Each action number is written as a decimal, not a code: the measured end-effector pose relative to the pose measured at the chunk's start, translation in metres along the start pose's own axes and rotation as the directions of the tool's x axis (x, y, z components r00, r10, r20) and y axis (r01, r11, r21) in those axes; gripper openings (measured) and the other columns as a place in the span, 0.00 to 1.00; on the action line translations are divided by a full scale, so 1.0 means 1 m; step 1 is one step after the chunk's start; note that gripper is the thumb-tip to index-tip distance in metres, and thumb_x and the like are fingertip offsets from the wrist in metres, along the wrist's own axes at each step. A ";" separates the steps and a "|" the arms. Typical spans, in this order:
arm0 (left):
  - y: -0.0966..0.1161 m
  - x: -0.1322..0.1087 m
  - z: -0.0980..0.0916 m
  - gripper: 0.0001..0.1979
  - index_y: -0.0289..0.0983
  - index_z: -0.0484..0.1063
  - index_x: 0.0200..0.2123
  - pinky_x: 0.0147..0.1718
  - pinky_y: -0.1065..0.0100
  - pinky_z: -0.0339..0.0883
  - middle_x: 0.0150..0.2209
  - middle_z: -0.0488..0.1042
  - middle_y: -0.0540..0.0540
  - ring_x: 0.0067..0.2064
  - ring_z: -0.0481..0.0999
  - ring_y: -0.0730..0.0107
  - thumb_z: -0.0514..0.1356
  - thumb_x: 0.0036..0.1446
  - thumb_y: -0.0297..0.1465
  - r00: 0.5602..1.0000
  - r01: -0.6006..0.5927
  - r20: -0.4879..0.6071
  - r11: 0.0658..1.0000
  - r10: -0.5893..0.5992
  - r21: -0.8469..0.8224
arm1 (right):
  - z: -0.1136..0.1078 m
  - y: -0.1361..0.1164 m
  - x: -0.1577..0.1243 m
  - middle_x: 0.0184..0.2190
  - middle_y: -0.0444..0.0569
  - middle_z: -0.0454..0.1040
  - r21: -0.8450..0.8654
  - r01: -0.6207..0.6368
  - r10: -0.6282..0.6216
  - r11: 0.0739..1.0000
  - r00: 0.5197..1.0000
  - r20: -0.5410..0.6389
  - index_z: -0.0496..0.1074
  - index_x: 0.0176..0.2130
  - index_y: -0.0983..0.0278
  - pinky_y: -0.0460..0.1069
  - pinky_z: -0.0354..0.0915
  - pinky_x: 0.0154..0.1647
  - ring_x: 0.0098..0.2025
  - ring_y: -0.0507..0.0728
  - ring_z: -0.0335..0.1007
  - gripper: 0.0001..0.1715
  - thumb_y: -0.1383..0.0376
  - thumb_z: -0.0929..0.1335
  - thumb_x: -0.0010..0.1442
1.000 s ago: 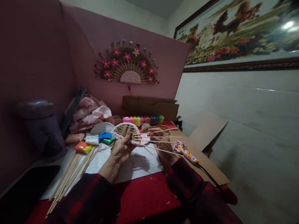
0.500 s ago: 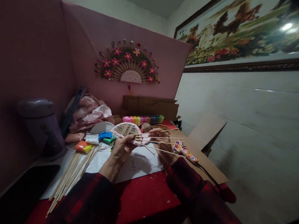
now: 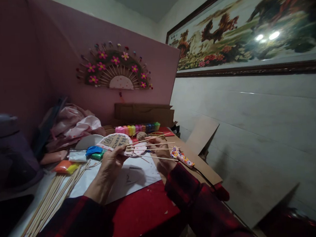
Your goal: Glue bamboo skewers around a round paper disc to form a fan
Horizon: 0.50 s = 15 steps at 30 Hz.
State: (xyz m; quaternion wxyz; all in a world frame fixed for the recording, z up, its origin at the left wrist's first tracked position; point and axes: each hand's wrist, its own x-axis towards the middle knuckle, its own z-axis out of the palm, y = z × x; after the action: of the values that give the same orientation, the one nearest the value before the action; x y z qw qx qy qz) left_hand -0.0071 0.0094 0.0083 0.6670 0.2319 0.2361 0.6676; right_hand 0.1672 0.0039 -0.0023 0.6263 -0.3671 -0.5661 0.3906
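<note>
My left hand point(image 3: 113, 162) pinches the lower right edge of a rounded cardboard piece point(image 3: 116, 142) with printed characters and a pale pink fabric rim. Several thin bamboo sticks point(image 3: 163, 143) fan out from that edge to the right, across my right hand point(image 3: 161, 152). The right fingers are bent and closed on the upper stick; part of them is hidden behind the sticks. A small pale pink fabric-covered part point(image 3: 139, 148) shows between the two hands. Below lies a white sheet point(image 3: 124, 185) on the red tablecloth point(image 3: 144, 213).
Loose bamboo sticks point(image 3: 52, 198) lie at the left, beside bright clay packets point(image 3: 66, 167). A twine ball point(image 3: 141, 136) and coloured clay tubs point(image 3: 137, 128) sit behind the hands. A flowered object point(image 3: 182, 156) rests on cardboard point(image 3: 203, 169) at right. A decorated fan point(image 3: 115, 69) hangs behind.
The view has swung to the right, so everything appears farther left. Both hands keep hold of the same piece and sticks, with only slight movement of the right fingers.
</note>
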 end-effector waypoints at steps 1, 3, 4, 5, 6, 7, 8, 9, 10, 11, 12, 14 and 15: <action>0.000 0.001 -0.001 0.17 0.32 0.70 0.36 0.23 0.73 0.73 0.25 0.76 0.48 0.25 0.75 0.71 0.59 0.42 0.13 1.000 -0.014 -0.001 1.000 0.014 -0.005 | -0.009 -0.003 0.000 0.33 0.44 0.75 -0.034 -0.011 0.010 0.999 0.999 -0.033 0.74 0.37 0.60 0.46 0.64 0.32 0.31 0.51 0.69 0.09 0.64 0.69 0.52; 0.001 0.002 -0.002 0.16 0.32 0.70 0.35 0.22 0.73 0.73 0.25 0.75 0.49 0.24 0.74 0.73 0.59 0.42 0.13 1.000 -0.031 0.003 1.000 0.031 -0.004 | -0.036 -0.010 0.000 0.29 0.46 0.75 -0.189 -0.039 0.016 0.981 0.993 -0.121 0.73 0.33 0.63 0.46 0.63 0.29 0.28 0.52 0.68 0.09 0.62 0.69 0.50; 0.002 0.002 -0.002 0.15 0.32 0.70 0.35 0.22 0.73 0.73 0.25 0.75 0.49 0.24 0.74 0.73 0.59 0.42 0.13 0.999 -0.037 0.007 0.999 0.037 -0.002 | -0.054 -0.015 -0.001 0.29 0.48 0.75 -0.235 -0.052 0.017 0.971 0.989 -0.148 0.74 0.34 0.65 0.47 0.64 0.30 0.29 0.53 0.69 0.10 0.63 0.68 0.50; 0.002 0.002 -0.002 0.14 0.32 0.70 0.35 0.22 0.74 0.72 0.26 0.75 0.49 0.24 0.74 0.73 0.59 0.43 0.14 0.999 -0.042 0.011 0.999 0.042 0.002 | -0.072 -0.020 -0.003 0.30 0.49 0.76 -0.381 -0.076 -0.002 0.921 0.980 -0.200 0.74 0.34 0.65 0.48 0.64 0.31 0.31 0.55 0.70 0.11 0.63 0.66 0.51; 0.002 0.003 -0.002 0.14 0.32 0.70 0.34 0.22 0.74 0.72 0.26 0.75 0.49 0.25 0.74 0.73 0.59 0.44 0.14 0.999 -0.047 0.011 0.999 0.047 0.005 | -0.090 -0.025 -0.006 0.31 0.50 0.76 -0.534 -0.120 -0.029 0.837 0.965 -0.262 0.74 0.34 0.66 0.49 0.64 0.32 0.33 0.56 0.71 0.12 0.63 0.64 0.52; 0.003 0.003 -0.002 0.13 0.32 0.70 0.34 0.22 0.73 0.73 0.26 0.75 0.49 0.25 0.75 0.73 0.59 0.44 0.14 0.998 -0.055 0.008 0.998 0.055 0.004 | -0.107 -0.029 -0.010 0.33 0.52 0.76 -0.687 -0.175 -0.035 0.705 0.959 -0.281 0.75 0.35 0.66 0.50 0.64 0.35 0.35 0.57 0.72 0.13 0.65 0.63 0.53; 0.003 0.003 -0.002 0.13 0.33 0.70 0.34 0.22 0.73 0.73 0.26 0.75 0.49 0.26 0.75 0.72 0.58 0.45 0.14 0.998 -0.063 0.001 0.998 0.063 0.001 | -0.121 -0.033 -0.014 0.34 0.53 0.77 -0.820 -0.211 -0.004 0.532 0.968 -0.252 0.75 0.34 0.66 0.51 0.64 0.38 0.37 0.59 0.72 0.13 0.65 0.64 0.52; 0.003 0.004 -0.001 0.13 0.33 0.70 0.33 0.23 0.72 0.74 0.26 0.75 0.48 0.26 0.75 0.72 0.58 0.45 0.14 0.998 -0.068 -0.007 0.998 0.068 -0.004 | -0.132 -0.036 -0.020 0.35 0.56 0.77 -0.905 -0.225 0.065 0.360 0.974 -0.216 0.76 0.34 0.67 0.52 0.64 0.39 0.38 0.61 0.73 0.13 0.63 0.64 0.53; 0.003 0.004 -0.001 0.13 0.33 0.70 0.33 0.24 0.70 0.74 0.26 0.75 0.48 0.26 0.76 0.71 0.58 0.45 0.14 0.997 -0.070 -0.013 0.998 0.070 -0.010 | -0.140 -0.037 -0.026 0.37 0.58 0.77 -0.946 -0.235 0.136 0.225 0.969 -0.208 0.76 0.36 0.67 0.53 0.64 0.40 0.40 0.63 0.73 0.16 0.60 0.65 0.54; 0.004 0.004 -0.001 0.13 0.33 0.71 0.33 0.25 0.69 0.75 0.26 0.75 0.48 0.27 0.76 0.70 0.58 0.45 0.14 0.998 -0.069 -0.014 0.997 0.069 -0.017 | -0.144 -0.037 -0.032 0.41 0.60 0.76 -0.964 -0.234 0.182 0.129 0.961 -0.208 0.75 0.40 0.67 0.54 0.64 0.41 0.42 0.64 0.72 0.20 0.57 0.66 0.53; 0.003 0.004 -0.001 0.13 0.33 0.71 0.33 0.26 0.68 0.75 0.26 0.75 0.48 0.27 0.76 0.70 0.58 0.44 0.14 0.998 -0.067 -0.015 0.997 0.066 -0.024 | -0.144 -0.036 -0.038 0.44 0.61 0.75 -0.973 -0.221 0.216 0.068 0.955 -0.202 0.74 0.45 0.66 0.55 0.63 0.43 0.45 0.66 0.71 0.24 0.55 0.67 0.52; 0.003 0.004 -0.002 0.13 0.33 0.71 0.33 0.26 0.68 0.76 0.27 0.76 0.47 0.27 0.76 0.69 0.59 0.44 0.14 0.998 -0.058 -0.012 0.998 0.058 -0.035 | -0.140 -0.031 -0.047 0.51 0.60 0.71 -0.987 -0.155 0.248 0.053 0.959 -0.137 0.68 0.53 0.66 0.55 0.62 0.48 0.51 0.66 0.68 0.32 0.54 0.68 0.52; 0.003 0.004 -0.002 0.13 0.33 0.71 0.33 0.26 0.67 0.76 0.27 0.76 0.47 0.28 0.76 0.68 0.59 0.44 0.14 0.998 -0.058 -0.008 0.998 0.058 -0.038 | -0.136 -0.027 -0.050 0.52 0.60 0.70 -0.990 -0.114 0.248 0.079 0.965 -0.091 0.66 0.56 0.66 0.54 0.61 0.50 0.53 0.65 0.67 0.32 0.55 0.67 0.54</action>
State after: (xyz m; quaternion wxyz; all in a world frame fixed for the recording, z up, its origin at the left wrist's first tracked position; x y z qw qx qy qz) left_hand -0.0107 0.0138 0.0081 0.6510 0.2236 0.2187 0.6917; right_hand 0.3018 -0.0554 -0.0110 0.1376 -0.7372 -0.6615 0.0042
